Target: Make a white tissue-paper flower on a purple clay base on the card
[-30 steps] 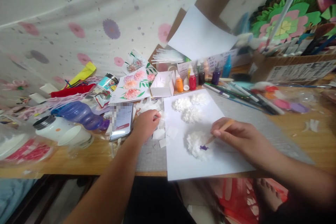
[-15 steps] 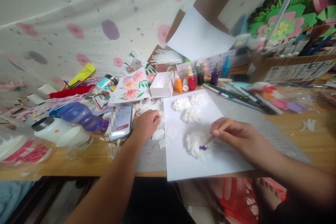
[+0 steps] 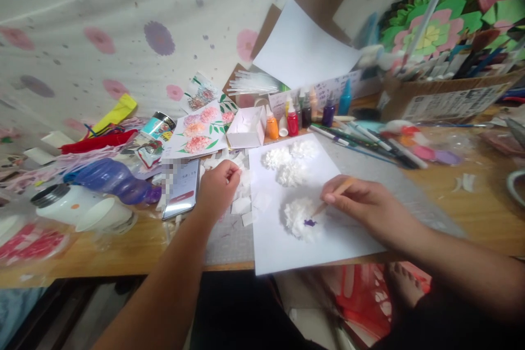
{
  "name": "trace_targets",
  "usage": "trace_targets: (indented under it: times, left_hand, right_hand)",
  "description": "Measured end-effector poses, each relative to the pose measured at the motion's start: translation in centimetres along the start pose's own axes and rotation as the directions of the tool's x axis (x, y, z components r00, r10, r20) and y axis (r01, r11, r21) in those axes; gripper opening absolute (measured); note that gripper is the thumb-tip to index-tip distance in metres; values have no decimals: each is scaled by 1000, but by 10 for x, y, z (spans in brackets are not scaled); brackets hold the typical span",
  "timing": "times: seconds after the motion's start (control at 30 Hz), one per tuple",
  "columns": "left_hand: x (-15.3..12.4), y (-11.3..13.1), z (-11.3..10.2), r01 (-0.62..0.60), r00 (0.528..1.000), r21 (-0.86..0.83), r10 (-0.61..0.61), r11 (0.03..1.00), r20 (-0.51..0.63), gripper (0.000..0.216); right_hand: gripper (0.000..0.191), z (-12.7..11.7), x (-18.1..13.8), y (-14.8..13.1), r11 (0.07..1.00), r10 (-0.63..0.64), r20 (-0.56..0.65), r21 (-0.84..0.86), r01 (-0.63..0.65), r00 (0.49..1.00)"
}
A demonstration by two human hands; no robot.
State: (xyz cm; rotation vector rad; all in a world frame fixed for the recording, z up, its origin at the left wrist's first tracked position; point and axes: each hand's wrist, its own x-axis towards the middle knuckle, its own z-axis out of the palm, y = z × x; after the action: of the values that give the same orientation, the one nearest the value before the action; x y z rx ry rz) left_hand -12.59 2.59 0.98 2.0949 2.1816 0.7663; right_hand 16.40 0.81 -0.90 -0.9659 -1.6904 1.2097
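Observation:
My right hand (image 3: pixel 356 199) grips a slim, light wooden paintbrush (image 3: pixel 322 206), its lower end slanting down to a ruffled white paper flower (image 3: pixel 298 212). A dab of purple paint (image 3: pixel 309 223) marks that flower's right side. Three smaller white ruffled clusters (image 3: pixel 292 172) lie farther up the same white sheet (image 3: pixel 273 254). Left of the sheet, my left hand (image 3: pixel 220 183) rests closed with curled fingers beside torn paper scraps (image 3: pixel 241 205). Whether anything is inside its fingers is hidden.
Behind the sheet stand paint bottles (image 3: pixel 292 120) and a small white box (image 3: pixel 246 128). Pens (image 3: pixel 369 139) lie to the right, before a cardboard box (image 3: pixel 447 95). On the left are a phone (image 3: pixel 181 188), a flower picture (image 3: pixel 197 134), a white jar (image 3: pixel 65 205) and a paper cup (image 3: pixel 106 216).
The whole view has shifted slightly, so things sit farther left and a little higher. Both hands keep about the same pose, and the brush tip stays near the purple dab.

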Motion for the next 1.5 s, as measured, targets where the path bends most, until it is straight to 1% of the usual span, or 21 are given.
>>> trace_targets:
  times: [0.07, 0.13, 0.17, 0.23, 0.27, 0.3, 0.37, 0.4, 0.47, 0.53, 0.63, 0.73, 0.83, 0.9, 1.2, 1.27, 1.37, 1.43, 1.5]
  left_hand:
    - [-10, 17, -9, -50, 999, -70, 51, 996, 19, 15]
    - [-22, 35, -19, -125, 982, -272, 157, 954, 102, 14]
    - [-28, 44, -23, -131, 965, -381, 205, 915, 161, 14]
    - [-37, 59, -28, -70, 894, -562, 302, 824, 331, 13]
    - [-41, 65, -27, -23, 857, -611, 330, 791, 395, 11]
    - [-43, 70, -25, 16, 825, -636, 350, 771, 445, 10]
    - [-46, 75, -17, 50, 793, -629, 352, 776, 498, 10]
    - [-46, 76, -11, 51, 787, -602, 339, 797, 515, 11]
    - [-47, 77, 0, 37, 793, -528, 297, 849, 532, 11]
    - [-47, 78, 9, 15, 803, -454, 259, 891, 536, 11]
    - [-48, 80, 17, -40, 826, -394, 252, 918, 504, 10]
    - [-49, 81, 20, -84, 849, -352, 252, 932, 464, 11]
    - [-50, 81, 21, -140, 860, -314, 273, 939, 432, 11]
    - [-50, 80, 22, -171, 862, -299, 290, 939, 416, 10]
    - [-51, 76, 24, -233, 851, -323, 353, 917, 388, 11]
    - [-52, 73, 24, -224, 860, -346, 352, 911, 369, 11]
    - [-55, 70, 24, -224, 876, -401, 364, 888, 316, 7]
    - [-57, 68, 25, -251, 872, -444, 400, 860, 283, 13]
    - [-60, 67, 26, -280, 870, -469, 428, 837, 244, 15]
  right_hand:
    - [27, 0, 0, -2, 1000, -2, 13, 5, 2, 1000]
    - [26, 0, 0, -5, 1000, -8, 29, -5, 8, 1000]
    - [25, 0, 0, -5, 1000, -17, 37, -11, 18, 999]
    - [23, 1, 1, -5, 998, -58, 53, -13, 59, 997]
    - [22, 2, 1, -5, 997, -80, 60, -14, 81, 995]
    - [21, 2, 1, -4, 995, -97, 67, -17, 98, 993]
    - [20, 3, 2, -2, 992, -121, 67, -24, 122, 990]
    - [20, 4, 2, 0, 991, -126, 60, -28, 128, 990]
    - [19, 4, 2, 2, 990, -137, 42, -36, 139, 990]
    - [20, 3, 2, 2, 988, -146, 26, -40, 147, 989]
    - [20, 1, -1, -1, 988, -152, -8, -40, 151, 988]
    - [17, 0, -3, -9, 976, -216, -37, -27, 215, 976]
    - [11, 2, -5, -13, 941, -329, 37, -74, 331, 944]
    - [8, 5, -6, -13, 918, -363, 94, -135, 374, 927]
    - [8, 12, -7, 1, 873, -369, 185, -266, 408, 911]
    - [8, 13, -6, 2, 872, -376, 192, -257, 416, 906]
    - [9, 14, -3, 4, 888, -355, 194, -236, 395, 915]
    - [8, 12, -1, 4, 900, -336, 192, -223, 375, 922]
    - [9, 7, 0, 4, 910, -333, 169, -201, 363, 928]
